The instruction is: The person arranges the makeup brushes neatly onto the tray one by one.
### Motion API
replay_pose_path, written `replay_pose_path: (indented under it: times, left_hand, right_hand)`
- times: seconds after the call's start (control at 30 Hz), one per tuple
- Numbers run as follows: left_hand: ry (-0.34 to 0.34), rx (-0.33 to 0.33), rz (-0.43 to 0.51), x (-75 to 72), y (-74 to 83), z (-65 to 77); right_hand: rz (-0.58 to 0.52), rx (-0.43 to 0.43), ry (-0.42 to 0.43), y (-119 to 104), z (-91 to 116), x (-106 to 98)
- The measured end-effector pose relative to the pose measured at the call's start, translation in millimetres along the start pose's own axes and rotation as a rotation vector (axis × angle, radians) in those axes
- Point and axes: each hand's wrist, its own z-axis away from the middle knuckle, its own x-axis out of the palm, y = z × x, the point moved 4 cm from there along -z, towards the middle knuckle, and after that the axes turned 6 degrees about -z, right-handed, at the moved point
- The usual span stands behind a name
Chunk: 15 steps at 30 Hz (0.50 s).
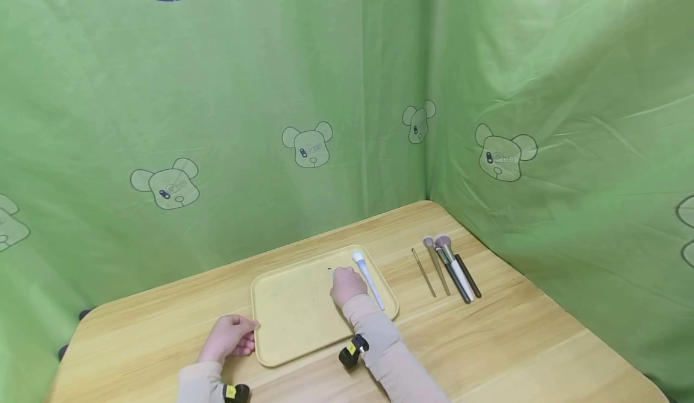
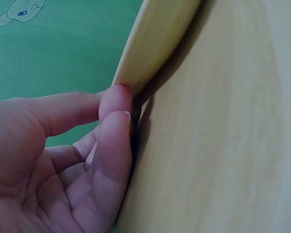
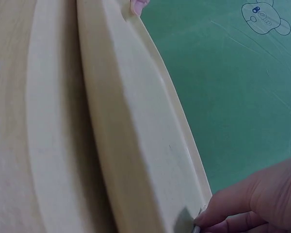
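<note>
A yellow rectangular tray lies on the wooden table. My left hand pinches its left rim between thumb and fingers; the left wrist view shows the tray edge at the fingertips. Over the right half of the tray, my right hand pinches a thin makeup brush. Its small dark tip pokes out past the fingers, and the rest is mostly hidden. In the right wrist view a bit of the brush's handle shows below the thumb. A makeup brush with white bristles and a bluish handle lies in the tray, right of this hand.
Right of the tray, several makeup brushes lie side by side on the table: a thin one, a brown-handled one, and a tight group with dark and white handles. Green curtains with bear prints stand behind and to the right.
</note>
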Motion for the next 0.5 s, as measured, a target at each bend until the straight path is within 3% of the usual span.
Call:
replay_pose_path:
  times: [0.5]
  left_hand:
    - [-0.008, -0.004, 0.003, 0.2, -0.7, -1.3]
  right_hand:
    - [-0.020, 0.013, -0.013, 1.7, 0.2, -2.3]
